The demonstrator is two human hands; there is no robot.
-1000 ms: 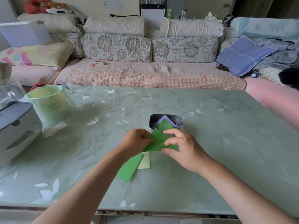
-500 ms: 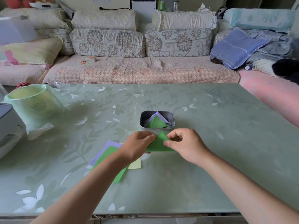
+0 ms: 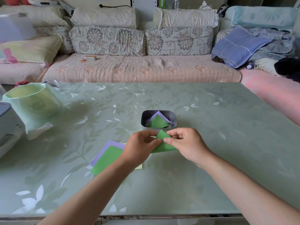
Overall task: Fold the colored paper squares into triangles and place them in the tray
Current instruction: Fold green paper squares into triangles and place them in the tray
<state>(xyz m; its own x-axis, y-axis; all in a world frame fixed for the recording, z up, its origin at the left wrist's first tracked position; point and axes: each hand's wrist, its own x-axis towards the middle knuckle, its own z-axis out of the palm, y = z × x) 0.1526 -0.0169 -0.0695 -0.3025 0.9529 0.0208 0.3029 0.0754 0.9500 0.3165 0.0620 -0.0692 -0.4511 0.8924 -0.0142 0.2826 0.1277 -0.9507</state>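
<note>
Green paper (image 3: 163, 143), folded triangular

nothing you see here can be read. the pale green container (image 3: 34, 104) at the left of the tabletop (image 3: 211, 143) bears a faint mark on its side, too blurred to make out as letters. the small box (image 3: 90, 58) lying on the sofa (image 3: 146, 70) seat shows an orange patch on its face, too small for you to read.
</note>
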